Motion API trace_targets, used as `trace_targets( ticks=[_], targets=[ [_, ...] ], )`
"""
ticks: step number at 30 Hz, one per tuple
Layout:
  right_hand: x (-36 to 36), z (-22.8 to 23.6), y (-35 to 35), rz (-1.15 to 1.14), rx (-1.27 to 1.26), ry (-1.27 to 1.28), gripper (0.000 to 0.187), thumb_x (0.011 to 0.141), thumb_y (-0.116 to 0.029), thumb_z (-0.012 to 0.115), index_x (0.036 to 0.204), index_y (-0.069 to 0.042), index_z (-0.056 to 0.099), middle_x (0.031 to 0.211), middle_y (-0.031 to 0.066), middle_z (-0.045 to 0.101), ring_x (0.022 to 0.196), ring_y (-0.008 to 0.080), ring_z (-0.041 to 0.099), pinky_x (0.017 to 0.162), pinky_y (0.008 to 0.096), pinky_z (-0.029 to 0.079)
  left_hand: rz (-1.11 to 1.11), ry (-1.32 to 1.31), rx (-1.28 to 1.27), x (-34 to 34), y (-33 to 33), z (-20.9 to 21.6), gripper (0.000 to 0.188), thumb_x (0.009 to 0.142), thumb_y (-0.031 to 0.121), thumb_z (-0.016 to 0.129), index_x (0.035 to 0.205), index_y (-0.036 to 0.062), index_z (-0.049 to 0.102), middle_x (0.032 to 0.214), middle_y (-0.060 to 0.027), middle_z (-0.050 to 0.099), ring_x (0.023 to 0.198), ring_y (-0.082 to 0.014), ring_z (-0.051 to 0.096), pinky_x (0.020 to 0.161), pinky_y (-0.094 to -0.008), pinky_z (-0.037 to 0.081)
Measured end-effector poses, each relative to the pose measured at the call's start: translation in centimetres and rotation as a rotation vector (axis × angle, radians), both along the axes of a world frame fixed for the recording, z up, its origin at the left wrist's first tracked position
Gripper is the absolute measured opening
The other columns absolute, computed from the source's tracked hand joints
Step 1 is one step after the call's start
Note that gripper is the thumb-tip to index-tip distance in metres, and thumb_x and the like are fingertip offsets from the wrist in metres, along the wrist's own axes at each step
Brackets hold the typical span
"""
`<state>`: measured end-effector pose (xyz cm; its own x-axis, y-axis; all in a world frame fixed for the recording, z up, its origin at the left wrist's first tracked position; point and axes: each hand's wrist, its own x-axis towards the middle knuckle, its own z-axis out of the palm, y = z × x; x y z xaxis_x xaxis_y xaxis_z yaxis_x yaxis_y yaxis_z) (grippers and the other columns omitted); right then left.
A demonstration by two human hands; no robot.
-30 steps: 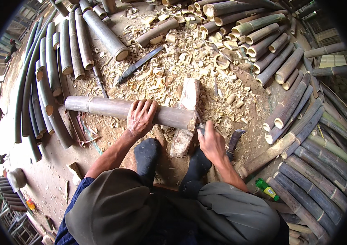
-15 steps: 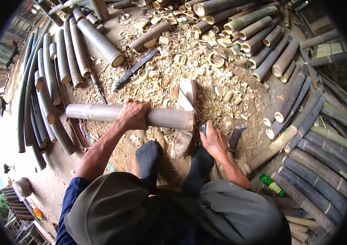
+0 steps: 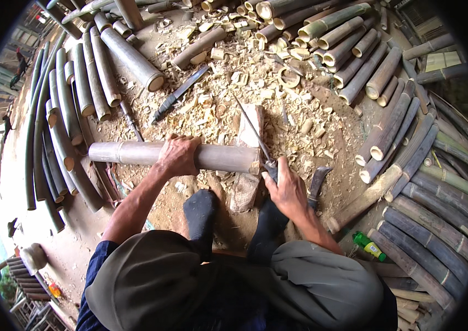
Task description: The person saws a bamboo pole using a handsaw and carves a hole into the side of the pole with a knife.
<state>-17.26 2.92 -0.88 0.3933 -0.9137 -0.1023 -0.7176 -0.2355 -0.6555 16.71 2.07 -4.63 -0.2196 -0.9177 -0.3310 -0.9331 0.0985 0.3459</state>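
A greyish-brown bamboo section (image 3: pixel 223 158) lies crosswise in front of me, its right end resting on a pale wooden block (image 3: pixel 245 193). My left hand (image 3: pixel 179 154) is closed over the bamboo near its middle. Just off the cut right end, my right hand (image 3: pixel 287 190) is wrapped round the dark handle of a long, narrow knife (image 3: pixel 254 131). The blade slants forward and left past that end, above the block's far part. Whether it touches the bamboo, I cannot tell. My feet in dark socks stand on the near side of the block.
Pale shavings (image 3: pixel 212 110) cover the ground ahead. A large knife with a wrapped handle (image 3: pixel 179 95) lies there, and a hooked blade (image 3: pixel 318 182) is beside my right hand. Bamboo lengths (image 3: pixel 377 127) are stacked right and left. A green bottle (image 3: pixel 368 246) lies at the near right.
My right hand has shifted slightly, and the knife's blade has swung forward and left so its tip now reaches farther beyond the block. My left hand and the bamboo have stayed nearly still.
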Motion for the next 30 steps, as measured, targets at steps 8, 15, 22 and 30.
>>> trace_targets(
  ticks=[8,15,22,30],
  targets=[
    [-2.5,-5.2,0.2,-0.001,0.151,0.232,0.029,0.103,-0.022,0.060,0.116,0.002,0.049,0.079,0.0255,0.070,0.068,0.0434,0.071,0.060,0.0508,0.057,-0.012,-0.016,0.081,-0.8,-0.2,-0.3,0.067,0.052,0.030,0.092,0.111,0.0101,0.066,0.100,-0.0121,0.072,0.103,-0.0328,0.068,0.101,-0.0473,0.047],
    [1.6,2.5,0.3,0.034,-0.236,-0.278,0.029,0.101,-0.018,0.068,0.114,0.001,0.051,0.080,0.0186,0.069,0.067,0.0352,0.073,0.055,0.0456,0.057,0.019,-0.042,0.059,-0.2,0.7,0.8,0.057,0.058,0.026,0.086,0.108,0.0103,0.066,0.102,-0.0099,0.072,0.104,-0.0308,0.069,0.102,-0.0458,0.046],
    [-0.6,-3.4,-0.3,0.040,-0.233,-0.051,0.046,0.098,-0.020,0.070,0.129,0.006,0.048,0.082,0.0275,0.069,0.071,0.0444,0.071,0.064,0.0511,0.057,0.029,-0.021,0.048,-0.3,0.2,-0.9,0.059,0.055,0.025,0.089,0.106,0.0087,0.065,0.100,-0.0136,0.070,0.098,-0.0348,0.068,0.095,-0.0480,0.051],
    [0.0,-1.4,0.6,-0.004,-0.050,-0.070,0.031,0.100,-0.018,0.067,0.119,0.002,0.052,0.087,0.0244,0.071,0.073,0.0409,0.074,0.060,0.0463,0.058,0.030,-0.011,-0.180,-1.1,1.3,-0.6,0.054,0.060,0.021,0.084,0.108,0.0080,0.064,0.101,-0.0145,0.069,0.104,-0.0347,0.067,0.098,-0.0479,0.050]
  ],
)
